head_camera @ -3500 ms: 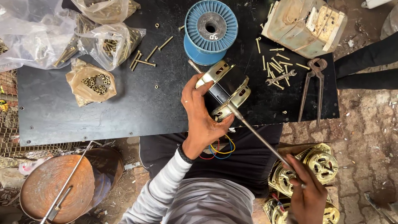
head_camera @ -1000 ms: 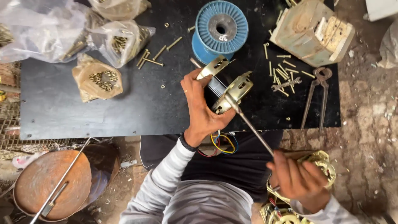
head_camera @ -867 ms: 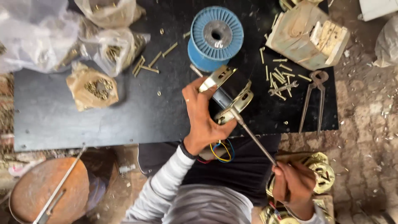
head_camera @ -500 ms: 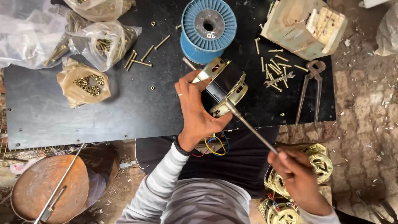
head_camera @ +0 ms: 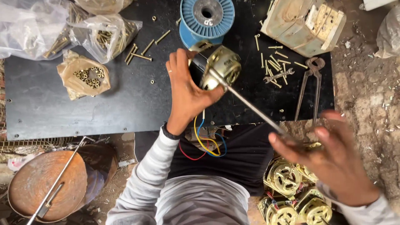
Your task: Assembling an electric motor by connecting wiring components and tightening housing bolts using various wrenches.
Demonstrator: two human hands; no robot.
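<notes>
Right hand (head_camera: 333,160) blurred, fingers spread looser than before around the screwdriver (head_camera: 250,104), handle hidden. Left hand (head_camera: 187,89) clasps the motor (head_camera: 218,66) over the black board (head_camera: 125,104), now tilted further.

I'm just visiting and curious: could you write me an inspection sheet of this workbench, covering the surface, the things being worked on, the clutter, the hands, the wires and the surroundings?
Surface: black board, dusty, strewn with loose screws.
Job's things: small brass-coloured motor held above the board; long screwdriver with its tip at the motor.
Clutter: blue wire spool, pincers, brass screws, plastic bags of hardware, worn cream block.
Hands: left hand grips the motor; right hand, blurred, holds the screwdriver's handle end.
Cables: red, yellow and blue wires hang from the motor over the lap.
Surroundings: rusty round drum at left; more motors on rough ground at right.
</notes>
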